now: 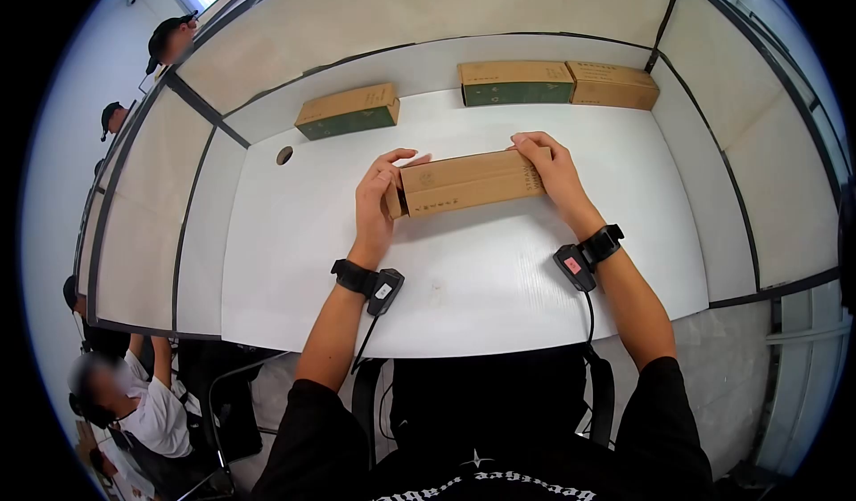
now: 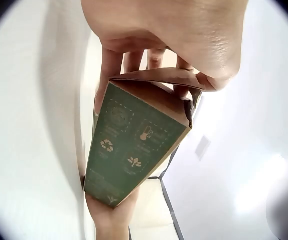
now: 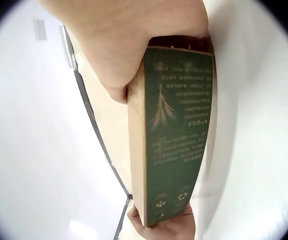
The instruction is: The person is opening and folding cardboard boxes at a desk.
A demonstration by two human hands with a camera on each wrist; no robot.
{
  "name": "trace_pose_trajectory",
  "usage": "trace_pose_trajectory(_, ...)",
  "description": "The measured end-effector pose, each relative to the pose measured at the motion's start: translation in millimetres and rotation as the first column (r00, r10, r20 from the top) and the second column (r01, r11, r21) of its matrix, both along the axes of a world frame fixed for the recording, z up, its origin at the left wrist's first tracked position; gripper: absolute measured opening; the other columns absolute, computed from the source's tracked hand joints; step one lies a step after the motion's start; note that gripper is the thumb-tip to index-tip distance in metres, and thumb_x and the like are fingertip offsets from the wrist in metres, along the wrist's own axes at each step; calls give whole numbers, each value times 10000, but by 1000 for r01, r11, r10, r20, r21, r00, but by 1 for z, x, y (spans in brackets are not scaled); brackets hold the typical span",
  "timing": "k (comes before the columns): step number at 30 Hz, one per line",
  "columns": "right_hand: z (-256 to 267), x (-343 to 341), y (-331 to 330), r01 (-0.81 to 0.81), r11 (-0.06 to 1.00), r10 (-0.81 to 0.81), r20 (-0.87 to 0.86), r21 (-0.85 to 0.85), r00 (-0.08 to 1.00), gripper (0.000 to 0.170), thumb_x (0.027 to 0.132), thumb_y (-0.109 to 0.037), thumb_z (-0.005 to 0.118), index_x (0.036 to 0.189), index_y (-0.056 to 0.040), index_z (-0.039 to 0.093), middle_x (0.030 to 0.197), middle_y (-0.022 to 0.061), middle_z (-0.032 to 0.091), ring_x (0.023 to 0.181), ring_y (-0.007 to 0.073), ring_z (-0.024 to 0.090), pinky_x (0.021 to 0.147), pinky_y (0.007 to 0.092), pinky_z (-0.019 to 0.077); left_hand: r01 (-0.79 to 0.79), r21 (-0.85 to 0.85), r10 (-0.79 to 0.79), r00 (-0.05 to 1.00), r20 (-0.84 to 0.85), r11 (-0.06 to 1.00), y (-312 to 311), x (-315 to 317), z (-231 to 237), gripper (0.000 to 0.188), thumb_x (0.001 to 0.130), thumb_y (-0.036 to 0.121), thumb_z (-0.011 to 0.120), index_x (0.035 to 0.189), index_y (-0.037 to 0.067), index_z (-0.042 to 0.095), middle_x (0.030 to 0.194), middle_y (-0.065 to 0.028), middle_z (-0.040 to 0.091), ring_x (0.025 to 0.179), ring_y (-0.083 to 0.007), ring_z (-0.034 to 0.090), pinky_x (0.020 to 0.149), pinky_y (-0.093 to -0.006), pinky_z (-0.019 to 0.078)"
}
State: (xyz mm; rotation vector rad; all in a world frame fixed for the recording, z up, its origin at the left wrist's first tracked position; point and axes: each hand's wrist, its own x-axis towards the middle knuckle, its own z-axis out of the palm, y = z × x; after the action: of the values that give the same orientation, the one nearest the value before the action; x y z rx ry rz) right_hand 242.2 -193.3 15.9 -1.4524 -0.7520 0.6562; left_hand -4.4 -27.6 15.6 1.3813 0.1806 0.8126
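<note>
A long brown cardboard box (image 1: 473, 183) with a green printed side is held level over the white table. At its left end my left hand (image 1: 374, 200) holds it, the thumb by the end flap (image 2: 159, 77) and the other fingers reaching behind. That flap stands slightly away from the box in the left wrist view, leaving a dark gap. My right hand (image 1: 559, 178) grips the opposite end, its thumb lying along the top. The green side (image 3: 176, 125) faces my body, and the right wrist view shows lines of print on it.
At the back left of the white table (image 1: 303, 260) sits another brown and green box (image 1: 348, 111). Two more boxes, one green-sided (image 1: 515, 84) and one brown (image 1: 613, 86), stand end to end at the back right. Low partition walls enclose the table, which has a round hole (image 1: 284, 155).
</note>
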Motion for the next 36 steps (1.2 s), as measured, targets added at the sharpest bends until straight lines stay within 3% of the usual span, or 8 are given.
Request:
trace_pose_trajectory(4, 2, -2, -1, 14, 1000, -14, 15, -6, 1000, 482, 970, -499, 718, 1131, -45, 729, 1013, 42, 685, 968, 129, 608, 900, 276, 475, -51, 11, 51, 999, 11, 999, 2, 1, -1, 254, 1050, 304, 419, 927, 93, 492, 1365, -172, 587, 1369, -339, 519, 1185, -468, 368)
trace_pose_trajectory(14, 0, 0, 0, 15, 1000, -15, 26, -3, 1000, 491, 971, -506, 714, 1123, -40, 729, 1007, 46, 685, 966, 133, 607, 901, 281, 475, 24, -150, -13, 997, 73, 988, 3, 1, -3, 187, 958, 267, 389, 958, 96, 465, 1328, -164, 588, 1359, -349, 527, 1179, -478, 366)
trace_pose_trajectory(23, -3, 0, 0, 18, 1000, -18, 39, -1, 999, 485, 968, -492, 716, 1125, -33, 729, 1034, 50, 692, 988, 138, 611, 923, 287, 475, -20, -54, 19, 1000, -18, 998, 1, 2, 0, 91, 975, 193, 474, 1005, 107, 468, 1309, -125, 590, 1353, -300, 531, 1167, -448, 379)
trace_pose_trajectory(32, 0, -3, 0, 26, 1000, -25, 52, -10, 998, 504, 970, -509, 710, 1118, -28, 729, 1014, 52, 691, 964, 133, 611, 900, 281, 481, -2, -93, 1, 1000, -3, 996, 3, 0, -5, 112, 973, 192, 486, 1052, 113, 475, 1277, -104, 578, 1329, -283, 538, 1153, -442, 388)
trace_pose_trajectory(34, 1, -4, 0, 26, 999, -24, 55, -30, 998, 507, 971, -512, 708, 1117, -28, 728, 1008, 50, 689, 955, 131, 611, 890, 277, 482, -13, -100, 14, 1000, 17, 995, 2, 1, -4, 109, 976, 179, 473, 1056, 108, 492, 1255, -113, 588, 1294, -266, 559, 1104, -411, 431)
trace_pose_trajectory(36, 0, -2, 0, 13, 999, -11, 54, -51, 999, 428, 1002, -441, 674, 1152, -45, 735, 1058, 46, 713, 1008, 129, 622, 950, 271, 469, -19, -102, 20, 1000, 15, 995, 1, 1, -3, 116, 978, 184, 471, 1065, 112, 493, 1262, -118, 588, 1295, -269, 559, 1102, -411, 434)
